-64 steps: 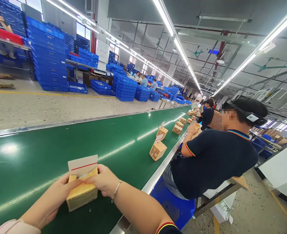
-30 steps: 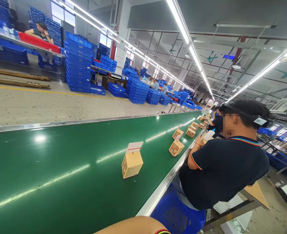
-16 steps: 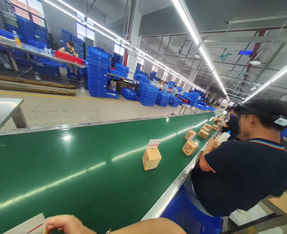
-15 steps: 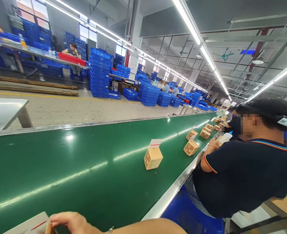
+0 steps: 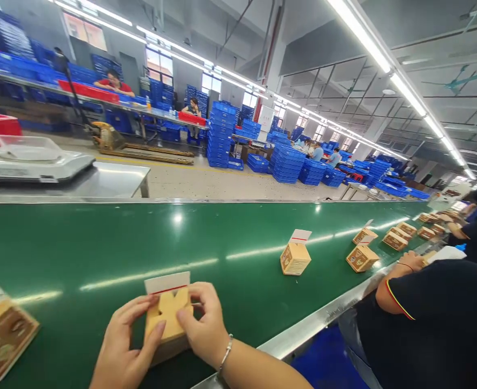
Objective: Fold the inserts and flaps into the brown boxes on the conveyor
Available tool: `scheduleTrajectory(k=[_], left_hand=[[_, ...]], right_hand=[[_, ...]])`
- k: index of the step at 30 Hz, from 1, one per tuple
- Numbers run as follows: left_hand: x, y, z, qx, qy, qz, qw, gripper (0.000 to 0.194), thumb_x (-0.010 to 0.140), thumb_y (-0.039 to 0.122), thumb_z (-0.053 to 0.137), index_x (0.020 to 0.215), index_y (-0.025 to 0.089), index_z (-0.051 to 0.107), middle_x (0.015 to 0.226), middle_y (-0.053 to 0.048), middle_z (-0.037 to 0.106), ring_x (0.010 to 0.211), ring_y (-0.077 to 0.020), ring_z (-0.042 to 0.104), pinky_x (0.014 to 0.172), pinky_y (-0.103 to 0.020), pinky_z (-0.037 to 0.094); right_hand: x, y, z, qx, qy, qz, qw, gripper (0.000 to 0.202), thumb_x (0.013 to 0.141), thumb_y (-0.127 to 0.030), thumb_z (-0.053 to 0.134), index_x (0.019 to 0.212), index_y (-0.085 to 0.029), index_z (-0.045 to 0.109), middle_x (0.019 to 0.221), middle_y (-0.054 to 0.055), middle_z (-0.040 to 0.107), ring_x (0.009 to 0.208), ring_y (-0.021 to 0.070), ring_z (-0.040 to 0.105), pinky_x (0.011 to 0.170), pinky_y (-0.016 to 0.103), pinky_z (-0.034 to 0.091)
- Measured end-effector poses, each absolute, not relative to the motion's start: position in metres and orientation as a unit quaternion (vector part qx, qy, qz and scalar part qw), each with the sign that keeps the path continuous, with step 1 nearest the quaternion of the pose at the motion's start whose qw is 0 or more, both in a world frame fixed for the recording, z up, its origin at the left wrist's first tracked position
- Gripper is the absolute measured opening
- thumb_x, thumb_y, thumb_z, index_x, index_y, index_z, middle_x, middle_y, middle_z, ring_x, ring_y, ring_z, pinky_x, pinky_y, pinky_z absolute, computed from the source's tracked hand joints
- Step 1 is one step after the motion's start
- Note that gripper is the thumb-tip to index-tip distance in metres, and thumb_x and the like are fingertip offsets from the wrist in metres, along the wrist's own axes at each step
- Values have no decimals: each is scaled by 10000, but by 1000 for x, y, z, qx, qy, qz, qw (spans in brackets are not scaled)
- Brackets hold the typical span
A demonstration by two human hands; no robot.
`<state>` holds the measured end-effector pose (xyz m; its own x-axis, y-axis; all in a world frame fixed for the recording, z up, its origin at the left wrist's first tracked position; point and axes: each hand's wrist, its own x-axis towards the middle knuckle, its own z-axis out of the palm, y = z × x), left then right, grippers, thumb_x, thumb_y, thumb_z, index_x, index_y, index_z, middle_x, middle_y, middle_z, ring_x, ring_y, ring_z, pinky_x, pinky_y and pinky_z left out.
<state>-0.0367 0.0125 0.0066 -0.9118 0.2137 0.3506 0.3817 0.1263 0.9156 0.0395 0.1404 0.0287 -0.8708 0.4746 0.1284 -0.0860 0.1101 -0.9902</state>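
A small yellow-brown cardboard box (image 5: pixel 169 324) is held between my two hands above the green conveyor belt (image 5: pixel 246 302). Its white flap with a red strip stands up at the far side, while the yellow inner flaps lie folded over the top. My left hand (image 5: pixel 128 335) grips the box's left side, its thumb on the top edge. On the right side, my right hand (image 5: pixel 208 324) holds the box with its thumb pressing an inner flap. A bracelet circles my right wrist. Another printed box (image 5: pixel 7 340) sits at the left, partly cut off by the frame.
Along the belt stand a box with a raised flap (image 5: pixel 296 259), another such box (image 5: pixel 362 258) and several more beyond. A co-worker in a dark shirt (image 5: pixel 445 319) sits at the right. Across the belt is a white scale (image 5: pixel 35 165) on a metal table (image 5: pixel 120 178).
My view has swung left. My left hand has come into sight, and the box at the lower edge now shows between both hands. The scale and a left-hand box have appeared.
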Motion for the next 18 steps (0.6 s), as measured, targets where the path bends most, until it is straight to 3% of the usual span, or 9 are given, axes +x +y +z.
scheduleTrajectory(k=[2,3,6,9,11,14,18], left_hand=[[-36,23,13,-147,-751,-643,34,617,571,584,698,1030,198,554,1216,-172,569,1167,-368,529,945,-507,471],[-36,27,17,-129,-744,-655,-37,694,540,598,710,1071,184,542,1229,-181,564,1176,-379,524,932,-508,478],[-40,38,34,-112,-651,-674,-330,775,509,591,741,1124,154,563,1165,-166,614,1096,-369,584,924,-470,493],[-40,49,50,-95,-579,-681,-438,768,469,450,773,1140,133,576,1120,-145,637,1037,-335,616,921,-408,496],[-37,59,55,-87,-569,-693,-435,768,435,395,756,1131,127,573,1110,-146,638,1040,-338,614,927,-406,493],[-29,63,53,-92,-592,-704,-381,800,445,488,750,1127,133,530,1172,-179,604,1136,-366,562,988,-457,463],[-30,16,30,-118,-692,-710,-52,707,605,630,648,1136,190,491,1297,-169,521,1287,-363,436,1051,-508,408]], right_hand=[[38,146,28,-228,-628,713,215,481,581,-202,663,1048,-203,548,1050,63,619,992,221,627,855,337,499],[36,149,28,-256,-589,741,195,547,537,-185,673,1063,-198,524,1036,59,619,958,214,633,841,333,501],[30,162,30,-264,-529,798,121,548,470,-167,669,1000,-176,527,913,44,643,888,212,642,804,329,509],[26,170,34,-245,-526,808,98,506,453,-153,638,951,-174,553,879,41,668,856,216,650,756,324,512],[25,172,36,-235,-526,811,98,486,451,-157,656,928,-177,566,852,33,671,839,221,654,743,328,515],[31,174,35,-225,-519,816,121,513,494,-257,731,971,-183,560,897,50,669,889,238,660,808,361,523],[57,178,17,-289,-533,735,302,563,663,-485,699,1117,-205,521,1176,129,601,1140,276,579,991,432,461]])
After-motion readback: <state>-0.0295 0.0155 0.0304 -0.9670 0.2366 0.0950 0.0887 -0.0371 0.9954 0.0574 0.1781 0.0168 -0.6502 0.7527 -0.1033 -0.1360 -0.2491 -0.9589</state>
